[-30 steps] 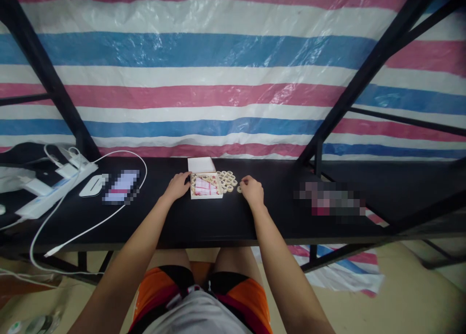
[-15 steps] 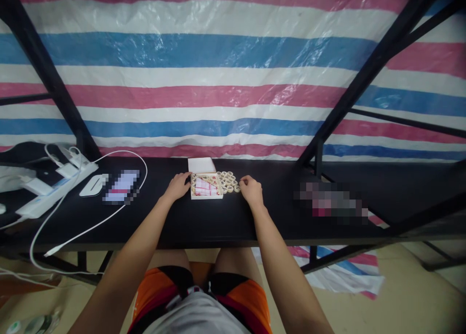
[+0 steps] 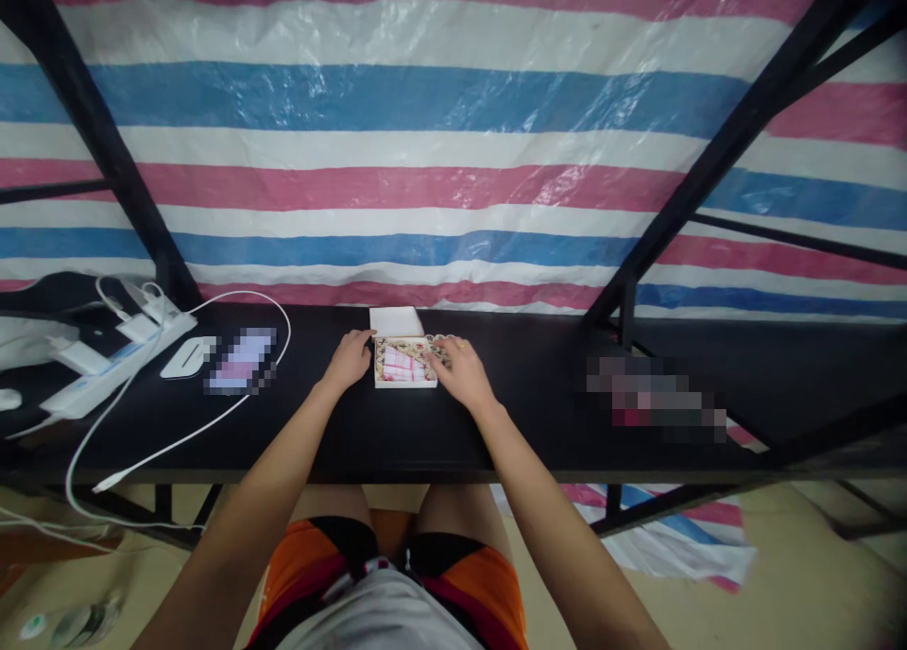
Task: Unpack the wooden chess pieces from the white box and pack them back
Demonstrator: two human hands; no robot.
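Note:
A small white box (image 3: 405, 384) lies on the black desk with its lid (image 3: 395, 322) folded back behind it. Inside are round Chinese chess pieces (image 3: 419, 349) and a folded pink-and-white sheet (image 3: 402, 365). My left hand (image 3: 349, 360) rests by the box's left side, fingers apart and holding nothing. At the right edge, my right hand (image 3: 464, 374) is spread over more pieces standing beside the box, its thumb reaching over the rim. Most of those pieces are hidden under it; only a few tops show behind the fingers.
To the left lie a white power strip (image 3: 120, 371) with chargers, a looping white cable (image 3: 170, 452), a white flat object (image 3: 185, 357) and a blurred phone-like item (image 3: 242, 359). A blurred object (image 3: 652, 395) is at right. Black frame posts (image 3: 624, 296) rise before a striped sheet.
My right hand has moved left from the right end of the loose pieces to the box's right edge, its fingers now spread over them. My left hand stays by the box.

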